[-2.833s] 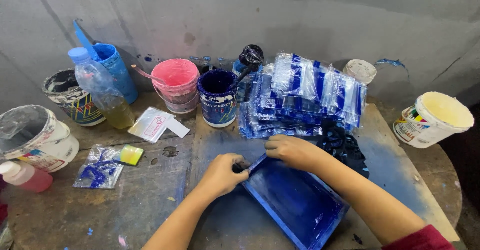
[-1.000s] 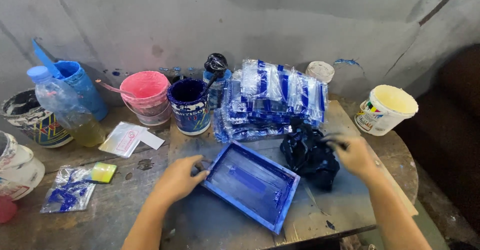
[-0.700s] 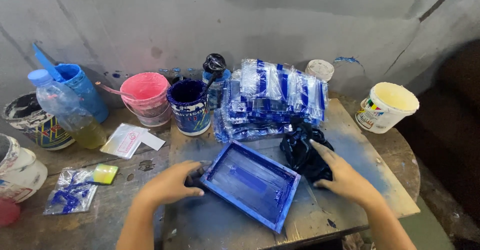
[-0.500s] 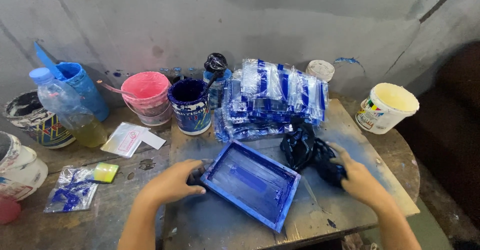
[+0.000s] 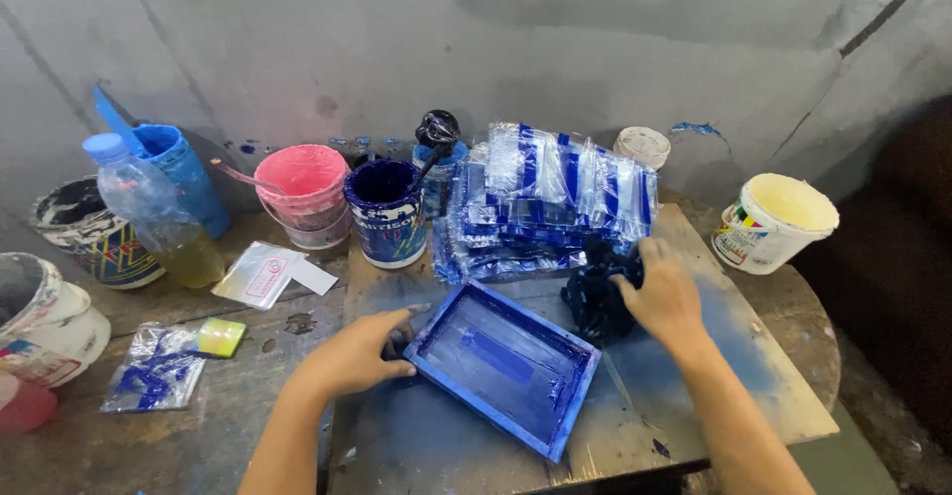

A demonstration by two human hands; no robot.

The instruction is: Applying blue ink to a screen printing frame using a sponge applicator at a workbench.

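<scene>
I look down on a round wooden desk (image 5: 119, 445) set against a grey wall (image 5: 496, 49). On it lies a blue-stained board (image 5: 694, 376), and on that board sits the blue frame (image 5: 504, 364), a shallow rectangular tray turned at an angle, its near corner toward me.

Behind the frame a stack of clear packets (image 5: 550, 202) with blue stripes leans in a heap. Left of it stand a dark blue can (image 5: 387, 212) with a stirrer in it, a pink bucket (image 5: 302, 192), a blue jug (image 5: 178, 173) and a plastic bottle (image 5: 149, 212) holding yellowish liquid. A cream tub (image 5: 778, 222) stands at the right edge of the desk, well apart from the frame.

My left hand (image 5: 352, 356) lies flat beside the frame, fingers bent over its left corner and gripping the edge. My right hand (image 5: 666, 297) rests on a dark rag (image 5: 595, 297) just right of the frame's far corner, fingers curled into the cloth and grasping it.

Near the left edge lie a blue-smeared plastic bag (image 5: 154, 381) and, touching it, a small yellow sponge (image 5: 220, 336).
</scene>
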